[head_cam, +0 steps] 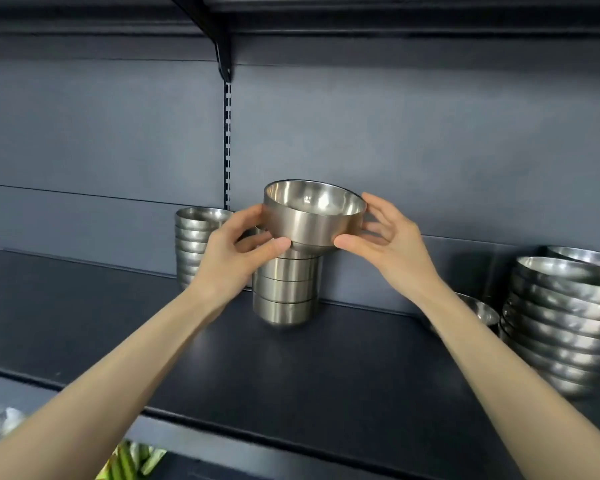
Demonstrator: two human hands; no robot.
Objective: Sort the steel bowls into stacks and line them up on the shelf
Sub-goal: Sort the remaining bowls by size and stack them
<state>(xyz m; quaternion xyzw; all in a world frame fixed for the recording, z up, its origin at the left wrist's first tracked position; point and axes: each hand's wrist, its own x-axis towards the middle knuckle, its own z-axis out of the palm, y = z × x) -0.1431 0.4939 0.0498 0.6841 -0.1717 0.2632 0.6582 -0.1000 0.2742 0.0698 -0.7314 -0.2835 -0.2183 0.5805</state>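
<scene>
A wide steel bowl (312, 216) sits slightly tilted on top of a stack of smaller steel bowls (286, 289) at the middle of the dark shelf (326, 368). My left hand (236, 251) grips the bowl's left side, thumb under its base. My right hand (388, 237) pinches its right side between thumb and fingers. A second stack of small bowls (194, 244) stands behind my left hand, partly hidden by it. At the right edge stands a tall stack of wide bowls (561, 323).
A single bowl (482, 311) lies on the shelf behind my right forearm, next to the tall stack. A slotted upright (227, 143) and bracket run up the back panel. Another shelf hangs overhead. Green items (129, 462) show below the shelf's front edge.
</scene>
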